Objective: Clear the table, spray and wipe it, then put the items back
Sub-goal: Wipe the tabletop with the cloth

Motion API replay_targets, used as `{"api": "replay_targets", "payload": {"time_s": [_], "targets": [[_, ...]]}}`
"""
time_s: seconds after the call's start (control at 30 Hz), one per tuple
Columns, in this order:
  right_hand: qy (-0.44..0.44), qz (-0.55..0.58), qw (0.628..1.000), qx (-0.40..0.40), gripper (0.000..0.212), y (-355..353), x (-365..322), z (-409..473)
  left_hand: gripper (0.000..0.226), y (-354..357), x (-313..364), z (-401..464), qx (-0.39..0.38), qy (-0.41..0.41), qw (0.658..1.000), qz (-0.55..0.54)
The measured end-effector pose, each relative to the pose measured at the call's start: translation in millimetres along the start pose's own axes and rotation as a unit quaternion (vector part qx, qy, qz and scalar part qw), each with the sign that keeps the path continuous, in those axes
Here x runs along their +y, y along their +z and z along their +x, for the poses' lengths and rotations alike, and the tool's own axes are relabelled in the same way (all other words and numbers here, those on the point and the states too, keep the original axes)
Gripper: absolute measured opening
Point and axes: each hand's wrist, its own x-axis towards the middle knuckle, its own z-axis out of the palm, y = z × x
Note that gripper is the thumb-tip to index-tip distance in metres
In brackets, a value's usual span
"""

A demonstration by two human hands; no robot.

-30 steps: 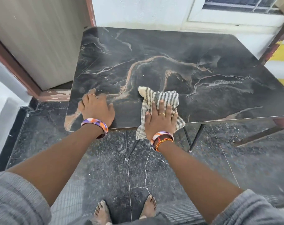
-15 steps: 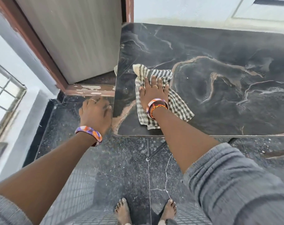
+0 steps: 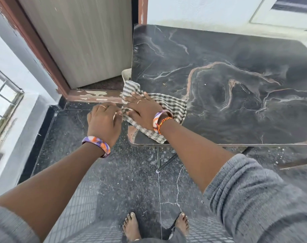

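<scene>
The table [image 3: 237, 106] has a dark marble-patterned top with nothing on it except a checked cloth [image 3: 173, 106]. The cloth lies at the table's near left corner, and one end hangs over the left edge. My right hand [image 3: 142, 109] presses down on the cloth, fingers pointing left. My left hand [image 3: 103, 120] hovers off the table just beside that left edge, fingers loosely curled and almost touching the overhanging cloth. It holds nothing that I can see.
A pale door [image 3: 79, 41] in a chipped brown frame stands left of the table. A whitish rim [image 3: 126, 74] pokes out at the table's left edge. A thin table leg [image 3: 166, 163] meets the dark tiled floor near my bare feet [image 3: 131, 225].
My right hand has swept the cloth from the front middle of the table to its left edge. My left hand has come off the tabletop and hangs beside that edge.
</scene>
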Motion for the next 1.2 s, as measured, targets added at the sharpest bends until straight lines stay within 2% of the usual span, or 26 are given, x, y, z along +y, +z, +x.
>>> {"api": "replay_targets", "payload": {"time_s": [0.1, 0.23, 0.33, 0.4, 0.5, 0.63, 0.8, 0.87, 0.97, 1.07, 1.2], "targets": [[-0.035, 0.003, 0.999, 0.011, 0.044, 4, -12, -15, 0.049, -1, 8, 0, -0.004, 0.012, 1.0, 0.006], [-0.092, 0.029, 0.995, 0.018, 0.04, 10, -26, -43, 0.049, -1, 18, -1, -0.002, 0.041, 0.999, 0.017], [-0.129, -0.004, 0.992, 0.015, 0.037, 15, -29, -64, 0.047, 0, 21, -1, 0.001, 0.063, 0.998, 0.019], [-0.142, -0.054, 0.988, 0.004, 0.042, 17, -25, -77, 0.048, 1, 27, -3, 0.005, 0.087, 0.996, 0.013], [-0.158, -0.104, 0.981, 0.03, 0.062, 26, -14, -102, 0.046, 4, 38, -3, 0.006, 0.12, 0.993, 0.008], [-0.102, -0.139, 0.981, 0.088, 0.08, 36, 23, -151, 0.045, 14, 57, -2, -0.003, 0.16, 0.987, 0.001], [-0.026, -0.18, 0.98, 0.077, 0.109, 36, 81, -212, 0.048, 31, 91, -6, -0.022, 0.201, 0.979, 0.016], [-0.009, -0.185, 0.979, 0.081, 0.111, 36, 105, -234, 0.044, 39, 107, -9, -0.033, 0.211, 0.977, 0.017], [0.022, -0.198, 0.977, 0.081, 0.112, 31, 140, -270, 0.054, 51, 133, -13, -0.037, 0.237, 0.971, 0.013], [0.044, -0.185, 0.978, 0.085, 0.096, 25, 173, -305, 0.055, 63, 158, -17, -0.037, 0.257, 0.965, 0.021], [0.087, -0.165, 0.978, 0.097, 0.105, 16, 210, -342, 0.054, 85, 188, -19, -0.037, 0.266, 0.963, 0.026]]}}
